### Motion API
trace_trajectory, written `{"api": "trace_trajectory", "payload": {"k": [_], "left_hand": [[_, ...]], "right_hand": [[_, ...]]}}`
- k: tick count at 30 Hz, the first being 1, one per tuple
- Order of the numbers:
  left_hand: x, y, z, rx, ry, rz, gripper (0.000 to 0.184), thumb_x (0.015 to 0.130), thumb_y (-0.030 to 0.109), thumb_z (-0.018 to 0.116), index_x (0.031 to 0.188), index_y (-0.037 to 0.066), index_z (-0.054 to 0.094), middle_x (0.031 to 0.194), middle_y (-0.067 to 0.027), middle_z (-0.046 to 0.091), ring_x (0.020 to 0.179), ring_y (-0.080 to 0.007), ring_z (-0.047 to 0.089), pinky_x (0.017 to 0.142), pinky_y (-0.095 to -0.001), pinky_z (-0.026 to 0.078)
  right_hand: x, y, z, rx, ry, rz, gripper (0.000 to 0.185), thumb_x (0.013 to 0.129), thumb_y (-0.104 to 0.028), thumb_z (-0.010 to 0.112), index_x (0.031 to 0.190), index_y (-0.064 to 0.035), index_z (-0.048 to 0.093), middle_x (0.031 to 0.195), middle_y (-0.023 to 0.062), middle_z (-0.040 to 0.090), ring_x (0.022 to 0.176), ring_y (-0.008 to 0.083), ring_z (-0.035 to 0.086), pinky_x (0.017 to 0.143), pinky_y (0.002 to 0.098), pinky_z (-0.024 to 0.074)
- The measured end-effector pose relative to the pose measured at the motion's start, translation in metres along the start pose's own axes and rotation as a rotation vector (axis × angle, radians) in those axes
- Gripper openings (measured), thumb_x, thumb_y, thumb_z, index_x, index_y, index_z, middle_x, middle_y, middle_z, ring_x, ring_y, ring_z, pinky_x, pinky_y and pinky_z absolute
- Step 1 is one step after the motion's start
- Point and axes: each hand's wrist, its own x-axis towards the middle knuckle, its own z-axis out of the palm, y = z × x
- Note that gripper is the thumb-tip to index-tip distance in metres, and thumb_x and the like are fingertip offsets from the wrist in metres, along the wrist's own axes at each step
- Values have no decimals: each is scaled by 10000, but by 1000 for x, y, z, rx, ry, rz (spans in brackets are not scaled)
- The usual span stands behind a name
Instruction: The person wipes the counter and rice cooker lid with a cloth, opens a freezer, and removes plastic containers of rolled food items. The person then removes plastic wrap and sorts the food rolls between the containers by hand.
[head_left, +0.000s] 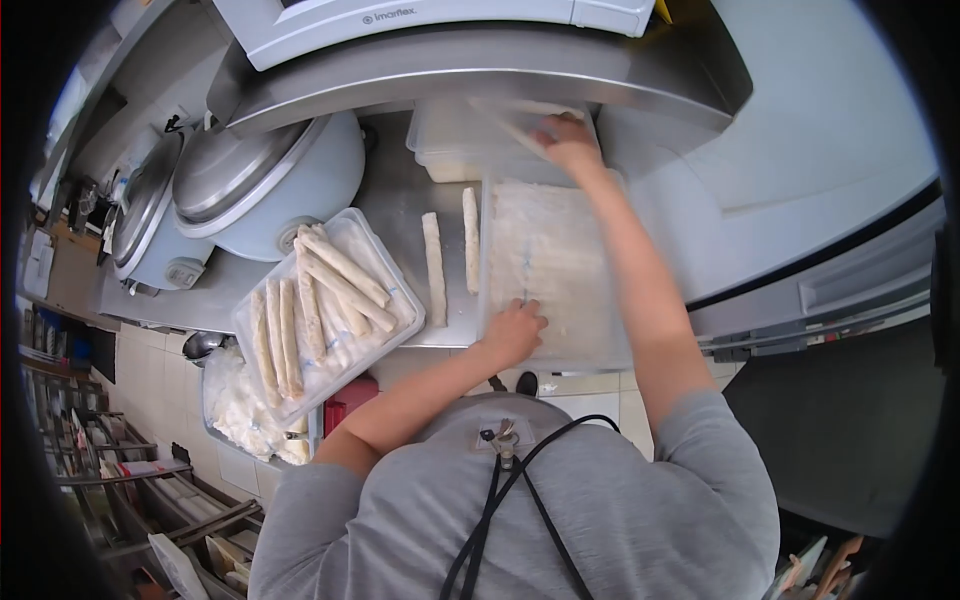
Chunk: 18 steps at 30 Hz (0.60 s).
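A rectangular clear plastic container (612, 300) lies before me, its top covered by a whitish, see-through sheet (560, 250). My left hand (514, 333) rests on the near left part of that sheet, fingers somewhat apart. At the far end, my right hand (568, 140) is closed at a blurred pale strip, whose kind I cannot make out. Behind it stands another clear container (440, 150). Two pale, floury rolls (434, 270) lie on the steel counter to the left. More such rolls (345, 283) are piled loosely in a plastic tray (405, 330).
Two large rice cookers (290, 190) stand at the back left. A steel shelf (480, 72) with a white appliance (420, 28) overhangs the work area. Below the tray, a tub (250, 410) holds white crumpled material. A white surface (800, 200) borders the right.
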Motion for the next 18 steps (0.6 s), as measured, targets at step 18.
{"api": "trace_trajectory", "payload": {"k": [18], "left_hand": [[0, -8, 10, -114, -13, -15, 286, 694, 190, 638, 939, 63, 562, 1097, -118, 457, 1032, -315, 446, 788, -406, 465]], "right_hand": [[71, 4, 27, -319, -362, -222, 359, 636, -262, 671, 936, -97, 564, 978, 113, 583, 940, 252, 544, 773, 347, 427]]}}
